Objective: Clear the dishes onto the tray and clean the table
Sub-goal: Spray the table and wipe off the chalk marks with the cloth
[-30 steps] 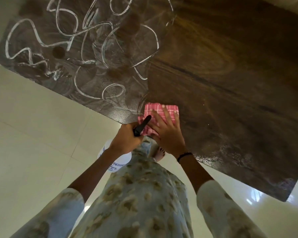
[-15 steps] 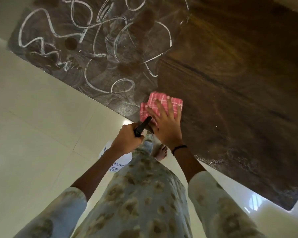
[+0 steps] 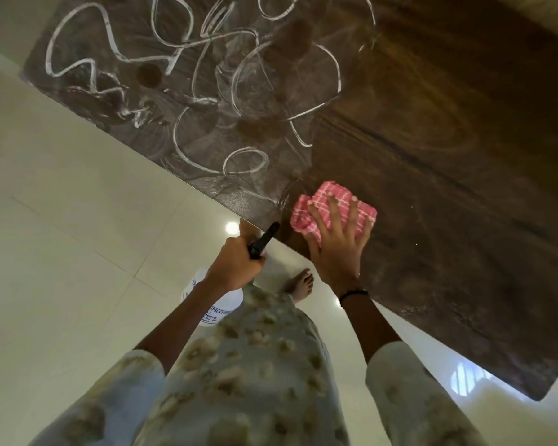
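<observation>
The fingers (image 3: pixel 332 217) of the right hand (image 3: pixel 335 249) are spread flat and pressed down on a folded pink checked cloth (image 3: pixel 327 206), pinning it to the dark wooden table (image 3: pixel 448 156) rather than curling round it. The cloth lies just inside the table's near edge, with its left fold close to that edge and the heel of the hand overhanging it. A black band (image 3: pixel 351 293) circles the right wrist.

The left hand (image 3: pixel 236 268) is closed in a fist round the black trigger head (image 3: pixel 263 241) of a white spray bottle (image 3: pixel 211 299), which hangs below the hand off the table, over the pale tiled floor (image 3: pixel 62 252). The nozzle tip points toward the table edge, just beside the cloth but apart from it.

To the right of the cloth and beyond it the wood is bare and dark, open all the way to the far side. To the left, white looping streaks (image 3: pixel 174 75) and a cloudy film cover the surface up to the left corner. The near edge runs diagonally from upper left to lower right, ending at a corner at the lower right. A bare foot (image 3: pixel 300 286) stands on the floor close under that edge, between the two arms.
</observation>
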A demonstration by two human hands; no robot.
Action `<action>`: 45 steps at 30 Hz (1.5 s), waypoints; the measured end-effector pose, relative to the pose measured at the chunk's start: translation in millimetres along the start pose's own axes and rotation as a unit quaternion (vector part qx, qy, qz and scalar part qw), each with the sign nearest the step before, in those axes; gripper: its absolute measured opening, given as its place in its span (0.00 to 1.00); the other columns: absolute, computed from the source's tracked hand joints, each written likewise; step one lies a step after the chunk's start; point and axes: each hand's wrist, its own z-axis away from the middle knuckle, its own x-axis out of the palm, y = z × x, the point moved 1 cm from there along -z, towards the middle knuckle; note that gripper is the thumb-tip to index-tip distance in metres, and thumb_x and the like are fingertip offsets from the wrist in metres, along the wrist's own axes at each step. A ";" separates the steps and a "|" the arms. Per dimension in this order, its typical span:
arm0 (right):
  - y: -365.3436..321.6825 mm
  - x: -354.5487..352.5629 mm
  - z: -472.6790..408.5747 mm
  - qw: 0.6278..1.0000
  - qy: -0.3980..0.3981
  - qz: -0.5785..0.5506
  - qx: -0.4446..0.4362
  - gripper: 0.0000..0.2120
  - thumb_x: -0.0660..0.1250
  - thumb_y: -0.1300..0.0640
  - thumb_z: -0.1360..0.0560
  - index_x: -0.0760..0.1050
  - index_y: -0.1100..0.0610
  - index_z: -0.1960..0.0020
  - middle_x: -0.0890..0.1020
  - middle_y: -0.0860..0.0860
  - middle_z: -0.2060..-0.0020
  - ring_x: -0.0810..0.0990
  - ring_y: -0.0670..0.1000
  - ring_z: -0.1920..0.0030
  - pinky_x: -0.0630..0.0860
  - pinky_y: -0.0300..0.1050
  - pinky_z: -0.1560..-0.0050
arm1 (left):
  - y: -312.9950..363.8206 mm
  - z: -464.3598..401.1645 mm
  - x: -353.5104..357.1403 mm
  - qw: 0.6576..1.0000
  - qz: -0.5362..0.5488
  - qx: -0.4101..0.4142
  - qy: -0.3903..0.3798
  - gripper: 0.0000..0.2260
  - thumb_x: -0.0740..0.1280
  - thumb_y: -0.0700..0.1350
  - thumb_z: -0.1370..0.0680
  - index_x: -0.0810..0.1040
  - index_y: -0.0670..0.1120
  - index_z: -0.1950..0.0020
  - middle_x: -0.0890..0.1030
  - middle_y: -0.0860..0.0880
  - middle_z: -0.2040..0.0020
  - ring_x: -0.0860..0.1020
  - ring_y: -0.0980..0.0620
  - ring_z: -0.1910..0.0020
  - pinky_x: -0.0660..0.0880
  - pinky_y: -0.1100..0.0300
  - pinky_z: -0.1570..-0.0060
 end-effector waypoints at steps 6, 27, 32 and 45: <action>-23.1 5.2 13.8 0.997 0.008 0.011 -0.076 0.27 0.55 0.38 0.23 0.60 0.41 0.26 0.62 0.51 0.25 0.55 0.63 0.25 0.53 0.69 0.30 | -8.0 -3.9 -18.5 0.998 -0.041 -0.038 -0.014 0.12 0.66 0.38 0.32 0.68 0.48 0.72 0.71 0.48 0.75 0.69 0.49 0.74 0.64 0.61 0.73; -123.6 5.0 -47.7 0.977 0.009 -0.043 -0.211 0.23 0.60 0.41 0.23 0.67 0.43 0.30 0.67 0.51 0.27 0.56 0.61 0.24 0.51 0.66 0.28 | -2.5 -39.8 -111.8 1.000 -0.001 0.002 0.017 0.05 0.66 0.42 0.33 0.73 0.41 0.66 0.74 0.43 0.72 0.65 0.47 0.73 0.64 0.55 0.69; -56.3 -6.0 -40.4 0.985 -0.005 0.008 -0.174 0.25 0.51 0.37 0.22 0.61 0.40 0.26 0.64 0.51 0.25 0.55 0.62 0.25 0.49 0.70 0.29 | 4.1 -46.8 -118.1 1.000 0.005 0.023 0.013 0.13 0.62 0.46 0.37 0.78 0.39 0.60 0.80 0.37 0.65 0.76 0.39 0.66 0.74 0.46 0.62; -113.2 -1.5 -62.2 0.978 -0.012 -0.020 -0.208 0.23 0.52 0.38 0.21 0.64 0.43 0.28 0.66 0.51 0.26 0.56 0.62 0.25 0.49 0.68 0.28 | 24.2 -72.3 -123.5 0.998 -0.007 0.039 -0.048 0.10 0.68 0.38 0.32 0.71 0.47 0.70 0.69 0.50 0.76 0.64 0.53 0.76 0.62 0.61 0.71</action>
